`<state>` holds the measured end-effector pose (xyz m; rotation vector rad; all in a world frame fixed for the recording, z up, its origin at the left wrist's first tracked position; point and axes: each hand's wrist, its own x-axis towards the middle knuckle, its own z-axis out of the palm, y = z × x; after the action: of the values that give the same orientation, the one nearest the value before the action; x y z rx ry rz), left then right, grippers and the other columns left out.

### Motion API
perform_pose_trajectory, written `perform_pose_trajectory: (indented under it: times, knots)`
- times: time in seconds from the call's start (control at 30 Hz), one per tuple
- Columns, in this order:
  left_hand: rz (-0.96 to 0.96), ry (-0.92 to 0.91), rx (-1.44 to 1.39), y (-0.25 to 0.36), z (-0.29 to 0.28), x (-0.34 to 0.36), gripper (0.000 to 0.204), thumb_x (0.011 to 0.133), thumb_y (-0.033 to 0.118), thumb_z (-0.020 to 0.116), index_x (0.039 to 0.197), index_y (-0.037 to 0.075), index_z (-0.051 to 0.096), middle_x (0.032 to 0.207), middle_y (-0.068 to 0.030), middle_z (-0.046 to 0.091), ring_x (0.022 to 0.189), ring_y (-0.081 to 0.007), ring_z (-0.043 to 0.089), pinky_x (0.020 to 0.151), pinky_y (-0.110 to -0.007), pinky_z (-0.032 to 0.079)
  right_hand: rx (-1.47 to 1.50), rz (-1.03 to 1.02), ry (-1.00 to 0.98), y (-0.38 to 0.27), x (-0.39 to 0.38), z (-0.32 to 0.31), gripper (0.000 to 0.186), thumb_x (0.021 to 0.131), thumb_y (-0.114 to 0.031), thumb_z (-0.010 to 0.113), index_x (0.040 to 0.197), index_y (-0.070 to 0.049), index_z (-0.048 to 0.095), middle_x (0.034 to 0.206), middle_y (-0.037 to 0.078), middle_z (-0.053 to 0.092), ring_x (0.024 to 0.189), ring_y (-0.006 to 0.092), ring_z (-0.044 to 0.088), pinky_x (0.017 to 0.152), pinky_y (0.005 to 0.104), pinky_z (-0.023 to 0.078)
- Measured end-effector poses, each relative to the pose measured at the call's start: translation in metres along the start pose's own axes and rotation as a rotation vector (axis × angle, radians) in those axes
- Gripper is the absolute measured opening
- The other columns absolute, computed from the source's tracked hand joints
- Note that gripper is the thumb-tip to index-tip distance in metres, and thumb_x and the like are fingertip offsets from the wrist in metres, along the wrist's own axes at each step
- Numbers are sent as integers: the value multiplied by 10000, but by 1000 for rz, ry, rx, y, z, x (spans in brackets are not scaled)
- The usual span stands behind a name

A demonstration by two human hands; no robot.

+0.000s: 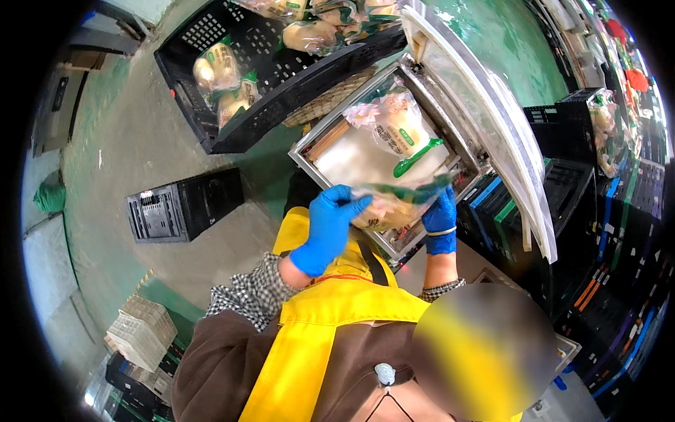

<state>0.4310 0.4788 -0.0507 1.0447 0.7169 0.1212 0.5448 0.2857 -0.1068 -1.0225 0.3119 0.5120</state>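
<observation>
A clear bag (388,213) with a green band and pale, root-like pieces, possibly lotus root, is stretched between my gloved hands. My left hand (330,226) pinches its left end, and my right hand (441,220) grips the right end of its green edge. The bag is over the near side of a metal chamber machine (314,149) with a pale inner plate (344,166). A second filled bag (402,128), printed with a pink flower, lies on the plate, its green end toward me. The machine's clear, white-framed lid (485,91) is raised on the right.
Beyond the machine, a black crate (242,126) holds several filled bags (216,67). Another black crate (185,205) stands on the floor at left. White baskets (143,332) are stacked at lower left. Stacked dark crates (612,274) line the right side, close to the lid.
</observation>
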Motion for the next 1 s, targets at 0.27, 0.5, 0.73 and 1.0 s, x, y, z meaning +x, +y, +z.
perform_pose_trajectory:
  times: [0.27,0.5,0.73,1.0]
  knots:
    - [-228,339,-403,-131,-75,87,149,775,111,669,883,27,608,789,-15,608,695,-108,572,636,-238,484,-557,-14,105,72,99,4,124,808,-153,646,768,-37,629,679,-37,549,595,61,458,535,204,363]
    - [-226,261,-287,-136,-108,120,163,788,151,661,874,21,612,815,-43,613,715,-132,590,626,-265,510,-989,-224,-46,100,155,31,180,791,-153,661,865,4,612,776,28,603,687,80,501,627,231,423]
    - [-389,298,-191,-130,-117,118,183,816,165,626,914,14,592,796,-51,608,620,-131,587,568,-263,517,-905,-147,2,101,146,56,147,756,-90,683,828,22,622,742,38,622,659,85,534,623,222,433]
    - [-224,382,144,-132,-117,133,255,805,175,628,940,-30,556,718,-90,610,567,-161,600,512,-276,500,-804,-169,57,119,167,58,170,755,-72,678,874,40,632,792,69,643,695,108,580,631,235,454]
